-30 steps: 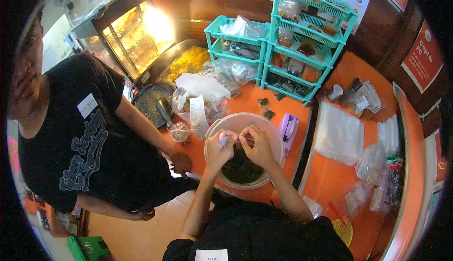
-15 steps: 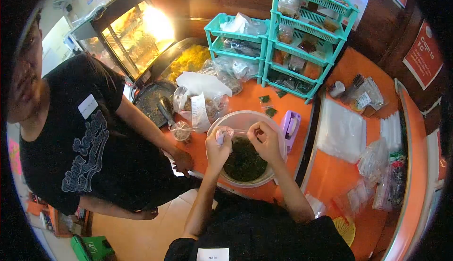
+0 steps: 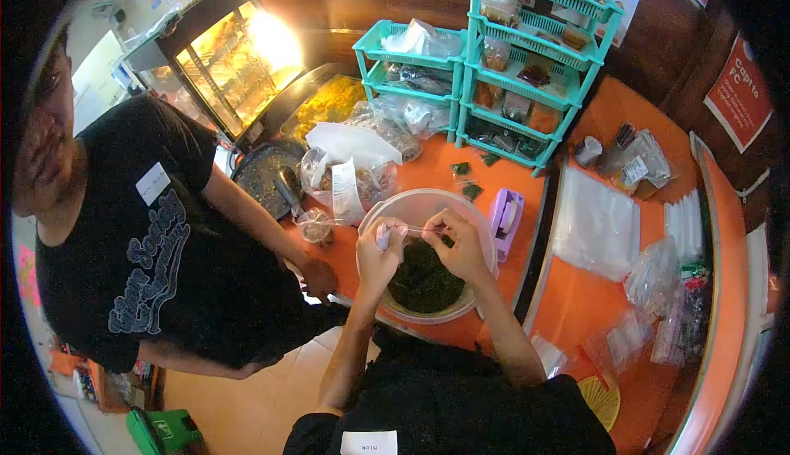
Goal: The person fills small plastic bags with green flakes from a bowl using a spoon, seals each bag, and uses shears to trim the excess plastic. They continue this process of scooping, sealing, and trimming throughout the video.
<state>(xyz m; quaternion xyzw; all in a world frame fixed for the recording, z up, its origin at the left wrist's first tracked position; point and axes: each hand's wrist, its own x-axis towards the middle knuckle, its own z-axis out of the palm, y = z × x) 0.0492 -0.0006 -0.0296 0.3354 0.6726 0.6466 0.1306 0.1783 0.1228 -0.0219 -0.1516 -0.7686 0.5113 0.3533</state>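
Over a translucent plastic bucket point(image 3: 429, 195), both of my hands pinch a small clear plastic bag point(image 3: 415, 231), its edge drawn out between the fingertips. My left hand point(image 3: 380, 257) is closed on the bag's left end, with a pale piece of something showing in the palm. On the right end, my right hand point(image 3: 461, 249) grips with thumb and curled fingers. Dark green chopped leaves point(image 3: 428, 280) fill the lower part of the bucket. Small packets of green stuff point(image 3: 471, 191) lie on the orange counter behind it.
A purple tape dispenser point(image 3: 507, 218) stands right of the bucket. Turquoise shelves point(image 3: 527, 68) of packets rise behind. A stack of clear bags point(image 3: 594, 223) lies right. A person in black point(image 3: 164, 241) stands left, a hand point(image 3: 317, 280) near the counter; a lit food warmer point(image 3: 230, 68) stands beyond.
The fingers of my right hand have shifted slightly on the bag, and the thumb now shows lower. The view has moved a little. The other person's lower hand has drawn back.
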